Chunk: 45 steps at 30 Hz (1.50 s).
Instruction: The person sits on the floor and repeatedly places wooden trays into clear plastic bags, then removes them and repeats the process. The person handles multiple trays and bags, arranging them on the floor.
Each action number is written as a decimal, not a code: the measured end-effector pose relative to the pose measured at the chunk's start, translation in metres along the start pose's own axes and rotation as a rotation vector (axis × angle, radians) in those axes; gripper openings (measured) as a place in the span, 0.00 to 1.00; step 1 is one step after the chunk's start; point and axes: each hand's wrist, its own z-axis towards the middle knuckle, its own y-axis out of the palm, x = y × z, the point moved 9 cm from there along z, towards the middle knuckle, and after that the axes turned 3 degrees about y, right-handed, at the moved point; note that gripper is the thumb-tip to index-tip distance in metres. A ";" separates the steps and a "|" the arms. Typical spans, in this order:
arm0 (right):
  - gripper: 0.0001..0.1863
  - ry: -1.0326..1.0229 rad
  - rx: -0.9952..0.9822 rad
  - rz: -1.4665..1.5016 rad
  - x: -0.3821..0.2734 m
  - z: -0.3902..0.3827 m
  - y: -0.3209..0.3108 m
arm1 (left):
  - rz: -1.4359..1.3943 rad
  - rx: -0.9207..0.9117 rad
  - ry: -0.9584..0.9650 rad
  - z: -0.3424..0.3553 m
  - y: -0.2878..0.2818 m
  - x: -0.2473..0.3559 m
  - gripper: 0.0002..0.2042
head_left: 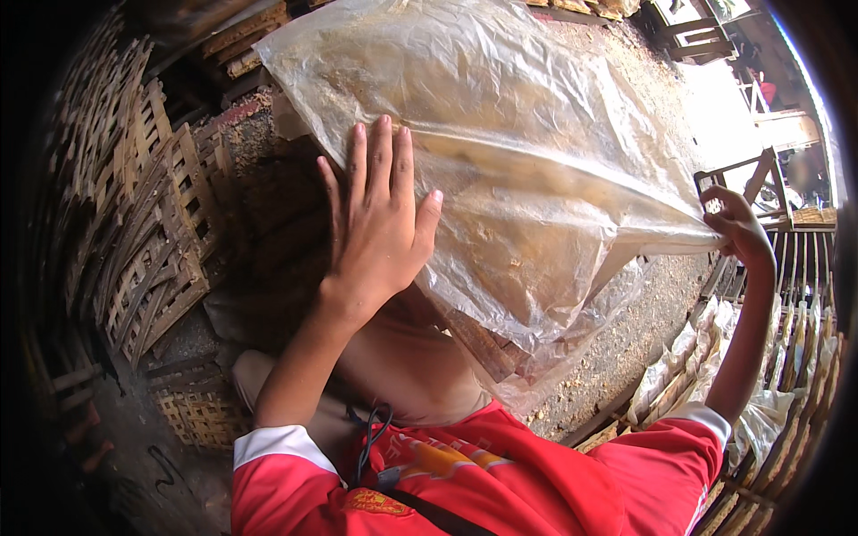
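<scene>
A large sheet of clear, wrinkled plastic (500, 98) spreads in front of me over a brownish surface that shows through it. My left hand (380, 214) lies flat near the sheet's left edge, fingers stretched out and thumb apart. At the right, my right hand (737, 228) pinches the sheet's gathered corner and pulls it taut, so a long fold runs across from the left hand's side. Below the sheet's near edge a piece of brown wood (483, 344) sticks out by my knee. What lies under the plastic is only dimly visible.
Woven bamboo racks (156, 223) lean in a stack at the left. A bamboo basket (204, 418) sits low beside my leg. Slatted bamboo racks (786, 393) with plastic-wrapped pieces stand at the right. Crumbs litter the floor (617, 348). Wooden frames (702, 40) stand farther back.
</scene>
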 end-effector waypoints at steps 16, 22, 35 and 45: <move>0.43 -0.263 0.380 0.638 0.005 -0.017 0.075 | 0.063 -0.030 -0.001 -0.001 0.004 0.000 0.37; 0.33 -0.143 0.495 0.771 0.056 0.014 -0.003 | 0.064 -0.046 0.022 0.001 0.006 0.002 0.37; 0.21 -0.961 0.575 -0.591 -0.122 -0.110 0.176 | -0.387 -0.022 0.579 -0.122 0.000 0.160 0.22; 0.23 -0.748 0.740 -0.360 -0.058 -0.119 0.139 | -0.456 -0.030 0.600 -0.111 -0.006 0.177 0.19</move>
